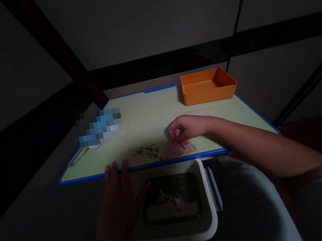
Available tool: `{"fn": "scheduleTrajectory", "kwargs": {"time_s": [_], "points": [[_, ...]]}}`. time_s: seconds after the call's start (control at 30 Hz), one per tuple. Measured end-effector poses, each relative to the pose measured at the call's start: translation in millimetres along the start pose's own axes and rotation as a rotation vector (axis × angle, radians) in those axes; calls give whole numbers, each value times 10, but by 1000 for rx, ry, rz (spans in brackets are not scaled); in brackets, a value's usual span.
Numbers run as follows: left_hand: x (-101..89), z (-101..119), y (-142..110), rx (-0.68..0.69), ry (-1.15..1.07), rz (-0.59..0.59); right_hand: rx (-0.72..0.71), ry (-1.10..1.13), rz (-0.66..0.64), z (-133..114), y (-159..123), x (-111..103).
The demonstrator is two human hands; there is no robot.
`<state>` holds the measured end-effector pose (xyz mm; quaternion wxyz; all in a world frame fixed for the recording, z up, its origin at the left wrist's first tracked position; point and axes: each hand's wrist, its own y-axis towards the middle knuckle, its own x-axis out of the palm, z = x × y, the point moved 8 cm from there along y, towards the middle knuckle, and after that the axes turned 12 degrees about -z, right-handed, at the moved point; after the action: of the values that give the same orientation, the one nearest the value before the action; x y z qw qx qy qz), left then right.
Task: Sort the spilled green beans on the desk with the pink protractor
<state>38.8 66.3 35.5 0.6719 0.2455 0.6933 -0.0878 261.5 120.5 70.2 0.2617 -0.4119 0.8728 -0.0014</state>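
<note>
My left hand [119, 199] lies with fingers stretched out, its fingertips at the table's blue front edge and its thumb over a white plastic container [209, 194]. Inside that container are a dark layer of small grains [187, 184] and paler bits. My right hand [188, 126] is closed in a pinch just above the table, and what is between its fingertips is hidden. Beneath it lies a pink, net-like patterned patch [169, 151] with brighter pink bits. Small brown grains [149, 151] are scattered on the tabletop between the two hands.
The pale tabletop [136, 118] has a blue rim. An orange open box [210, 95] stands at its back right. A pixelated blue and white object [100, 126] is at the left edge. Panelled walls rise behind, and my clothed leg [251, 200] is beside the container.
</note>
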Motion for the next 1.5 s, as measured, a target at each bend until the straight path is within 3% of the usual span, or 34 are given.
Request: {"fn": "scheduleTrajectory", "kwargs": {"time_s": [0.57, 1.13, 1.5], "points": [[-25, 15, 5, 6, -4, 9, -16, 65, -9, 62, -56, -86], [-3, 12, 4, -8, 26, -11, -49, 98, -59, -28, -36, 16], [-9, 1, 4, -4, -9, -9, -46, 44, 1, -45, -64, -52]]}}
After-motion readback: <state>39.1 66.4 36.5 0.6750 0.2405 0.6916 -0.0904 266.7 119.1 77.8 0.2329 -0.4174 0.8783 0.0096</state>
